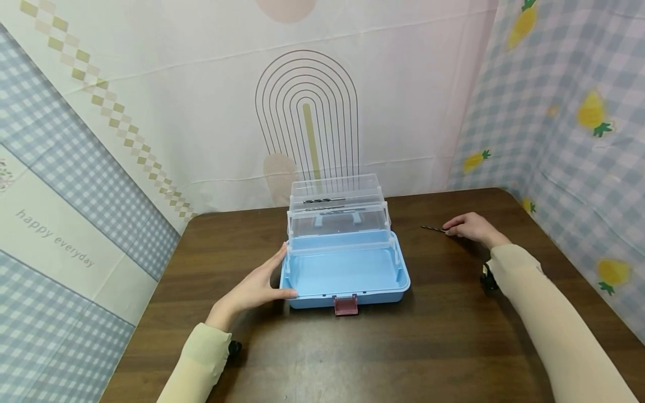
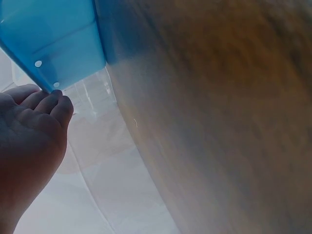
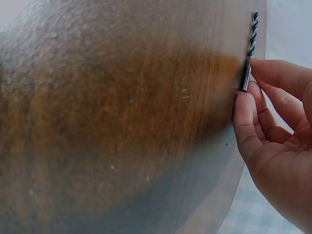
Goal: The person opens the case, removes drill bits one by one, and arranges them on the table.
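A light blue toolbox point(image 1: 347, 302) stands unlidded on the table, its clear stacked trays point(image 1: 337, 224) raised at the back. Dark drill bits point(image 1: 322, 200) lie in the upper trays. My left hand point(image 1: 259, 285) is spread along the box's left side, thumb on the front rim and fingers fairly straight. In the left wrist view its fingertips touch the blue wall's edge. To the right of the box, my right hand point(image 1: 471, 228) pinches a dark twist drill bit point(image 3: 251, 46) by its smooth shank between thumb and fingers, low over the table.
The dark wooden table point(image 1: 322, 358) carries the box. A maroon latch point(image 1: 346, 305) hangs at the box's front. Behind the table is a pale printed cloth point(image 1: 403, 101), and checked cloth point(image 1: 579, 168) with pineapples borders the right side.
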A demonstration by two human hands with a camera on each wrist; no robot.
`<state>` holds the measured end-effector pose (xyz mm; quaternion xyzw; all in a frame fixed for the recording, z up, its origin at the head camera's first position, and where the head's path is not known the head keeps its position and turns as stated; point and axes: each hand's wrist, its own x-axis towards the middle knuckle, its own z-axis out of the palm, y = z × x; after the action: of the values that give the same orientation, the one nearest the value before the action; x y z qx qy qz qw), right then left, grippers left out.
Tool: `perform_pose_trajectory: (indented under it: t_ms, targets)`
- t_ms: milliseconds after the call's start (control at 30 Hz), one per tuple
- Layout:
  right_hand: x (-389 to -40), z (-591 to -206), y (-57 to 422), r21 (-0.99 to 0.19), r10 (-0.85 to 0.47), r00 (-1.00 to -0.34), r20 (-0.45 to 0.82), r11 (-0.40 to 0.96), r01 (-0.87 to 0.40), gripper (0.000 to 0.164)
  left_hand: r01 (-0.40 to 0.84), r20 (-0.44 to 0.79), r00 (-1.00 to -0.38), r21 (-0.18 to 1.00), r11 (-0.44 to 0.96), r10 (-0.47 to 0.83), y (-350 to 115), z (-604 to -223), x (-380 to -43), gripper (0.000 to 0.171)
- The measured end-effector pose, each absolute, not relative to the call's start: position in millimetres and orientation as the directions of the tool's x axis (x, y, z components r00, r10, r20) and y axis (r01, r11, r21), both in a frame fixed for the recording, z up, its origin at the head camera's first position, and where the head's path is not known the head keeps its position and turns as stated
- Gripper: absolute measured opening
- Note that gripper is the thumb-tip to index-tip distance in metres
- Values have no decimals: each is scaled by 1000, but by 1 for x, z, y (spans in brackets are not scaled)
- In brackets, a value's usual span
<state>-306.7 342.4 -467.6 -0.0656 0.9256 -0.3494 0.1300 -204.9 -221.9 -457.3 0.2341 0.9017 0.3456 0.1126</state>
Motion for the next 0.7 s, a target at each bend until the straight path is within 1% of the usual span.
perform_pose_trajectory:
  t_ms: [433, 700]
  targets:
    - [-309, -468, 343, -675, -213, -957, -199, 738, -24, 34, 355, -25, -864, 678, 643, 503, -223, -458, -204, 116]
    - [-307, -467, 340, -668, -207, -953, -221, 744, -7, 38, 368, -15, -863, 667, 648, 505, -223, -459, -204, 116]
